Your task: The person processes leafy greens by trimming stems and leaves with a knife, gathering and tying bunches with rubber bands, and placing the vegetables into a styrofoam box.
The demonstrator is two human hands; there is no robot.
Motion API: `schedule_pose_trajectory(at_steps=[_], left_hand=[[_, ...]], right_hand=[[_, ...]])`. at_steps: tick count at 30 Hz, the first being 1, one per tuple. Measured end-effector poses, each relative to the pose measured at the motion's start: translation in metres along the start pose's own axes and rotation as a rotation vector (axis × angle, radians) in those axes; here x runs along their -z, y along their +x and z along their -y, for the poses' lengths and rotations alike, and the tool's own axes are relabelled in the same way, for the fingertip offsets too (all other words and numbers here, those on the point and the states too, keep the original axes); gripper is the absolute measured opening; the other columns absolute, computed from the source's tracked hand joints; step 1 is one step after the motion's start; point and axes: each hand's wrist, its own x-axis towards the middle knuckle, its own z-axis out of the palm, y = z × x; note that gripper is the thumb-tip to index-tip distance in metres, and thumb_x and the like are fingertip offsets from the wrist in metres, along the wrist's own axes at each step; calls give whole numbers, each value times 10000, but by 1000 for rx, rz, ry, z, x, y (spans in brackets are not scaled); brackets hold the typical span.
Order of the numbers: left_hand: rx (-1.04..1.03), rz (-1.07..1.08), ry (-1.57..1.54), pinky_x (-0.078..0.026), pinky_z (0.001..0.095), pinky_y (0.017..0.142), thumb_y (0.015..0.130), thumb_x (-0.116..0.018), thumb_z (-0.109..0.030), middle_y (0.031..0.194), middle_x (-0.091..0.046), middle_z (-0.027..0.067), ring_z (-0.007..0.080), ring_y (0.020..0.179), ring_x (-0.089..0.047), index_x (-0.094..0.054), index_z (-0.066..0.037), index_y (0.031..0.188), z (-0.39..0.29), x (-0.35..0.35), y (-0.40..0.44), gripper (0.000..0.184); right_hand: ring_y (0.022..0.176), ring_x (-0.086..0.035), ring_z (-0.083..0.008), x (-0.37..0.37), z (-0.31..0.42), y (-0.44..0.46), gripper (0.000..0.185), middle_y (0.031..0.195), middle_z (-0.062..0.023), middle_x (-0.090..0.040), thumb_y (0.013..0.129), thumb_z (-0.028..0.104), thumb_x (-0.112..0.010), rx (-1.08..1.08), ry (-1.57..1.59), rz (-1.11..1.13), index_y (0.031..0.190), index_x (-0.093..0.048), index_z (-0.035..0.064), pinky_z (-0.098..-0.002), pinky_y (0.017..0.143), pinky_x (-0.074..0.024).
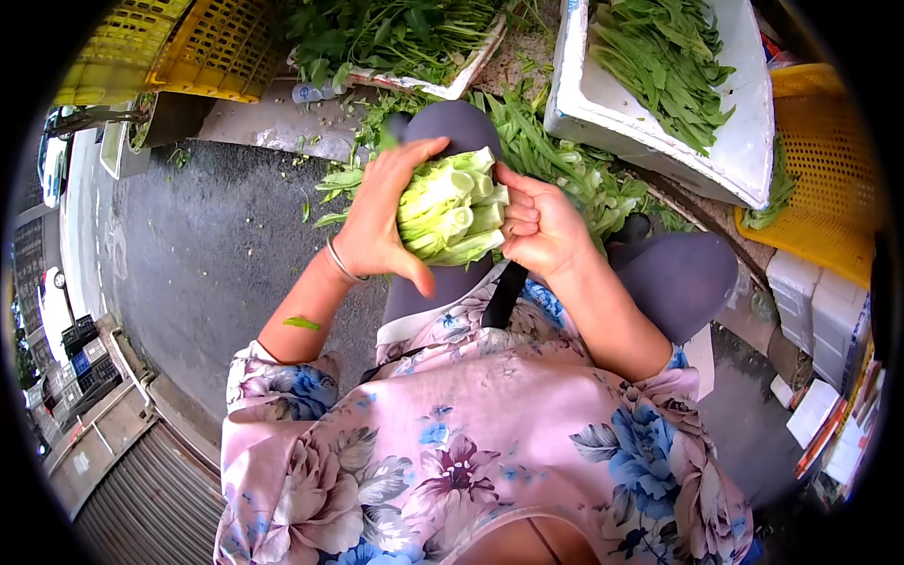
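The bunch of pale green vegetables (452, 209) sits between both hands, held up above the lap. The left hand (381, 217) wraps it in a wide grip, fingers along the far side and thumb on the near side; the right hand (556, 226) is half curled, its fingers against the trimmed stem ends. Judging by how it sits, the bunching is well along: the stems look cut and brought roughly level. No tie shows around it, though the hands cover much of the bunch, so I can't be sure there is none. Work seems to remain, since loose greens (589, 179) lie beyond the hands around the knees.

There is no desk; below the hands is dark, damp-looking pavement (217, 226) with scattered leaf scraps. Ahead of the hands, a shallow white tray (466, 88) carries dark leafy stems (386, 38). Beyond the right hand stand a white foam box (603, 137) of long leaves (664, 80) and a yellow crate (824, 160). Far beyond the left hand are more yellow crates (212, 52), with a ribbed shutter (151, 499) nearer the body.
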Motion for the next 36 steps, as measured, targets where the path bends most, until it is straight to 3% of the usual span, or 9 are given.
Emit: schedule_pose_trajectory(at_steps=[3,7,14,17,25,27,28,31,36], left_hand=[[44,104,234,-329,408,916,442,-781,-497,1184,-474,115,284,1069,-446,-369,-73,1266,-17,5,5,1014],[104,131,304,-362,395,883,455,-728,-232,1100,-513,120,288,1006,-472,-412,-98,1234,-19,3,2,851],[72,-6,95,-362,369,873,457,-733,-240,1017,-542,125,291,935,-488,-463,-64,1192,-7,1,-2,803],[134,10,-22,-361,359,879,449,-755,-256,1062,-531,125,282,946,-489,-459,-48,1194,-2,10,-7,828],[282,-165,-440,-325,328,970,425,-808,-247,1197,-477,93,190,1092,-467,-375,8,1240,-23,63,-5,956],[258,-212,-511,-329,330,965,420,-814,-273,1185,-483,95,197,1090,-468,-354,17,1248,-19,68,-8,990],[266,-216,-579,-336,328,957,434,-815,-290,1175,-487,95,198,1079,-473,-356,20,1246,-10,66,-12,983],[404,-182,-718,-353,303,936,482,-798,-263,1181,-482,87,186,1076,-473,-346,21,1253,6,50,-20,938],[389,-235,-956,-352,308,946,493,-775,-209,1178,-486,86,194,1084,-476,-343,5,1259,23,18,-15,905]], right_hand=[[370,-251,-6,-3,3,1,177,505,90,-311,905,132,-436,3,-74,-91,1010,-577,114,-128,316,-226],[366,-258,-9,-6,9,-6,169,503,82,-311,908,167,-449,-64,-139,-137,1018,-576,147,-134,315,-229],[358,-285,-14,-3,5,-10,211,484,66,-313,927,198,-419,-151,-191,45,1097,-542,215,-136,321,-244],[354,-317,-15,5,-3,5,246,462,65,-314,931,199,-404,-214,-17,300,1144,-525,221,-141,308,-257],[450,-419,-63,-61,-38,23,304,507,30,-342,937,211,-386,-291,177,765,1231,-457,189,-209,436,-423],[446,-408,-62,-76,-44,19,293,510,34,-354,933,205,-396,-248,208,665,1215,-473,191,-212,447,-421],[485,-472,-66,-76,-44,26,286,539,36,-436,918,186,-433,-241,164,747,1197,-486,145,-215,499,-464],[595,-591,-103,-62,-26,38,247,608,-2,-552,882,129,-498,-137,81,500,1110,-515,35,-259,621,-536],[597,-596,-110,-39,-25,48,130,570,9,-528,863,109,-522,89,25,292,948,-568,23,-281,652,-547]])
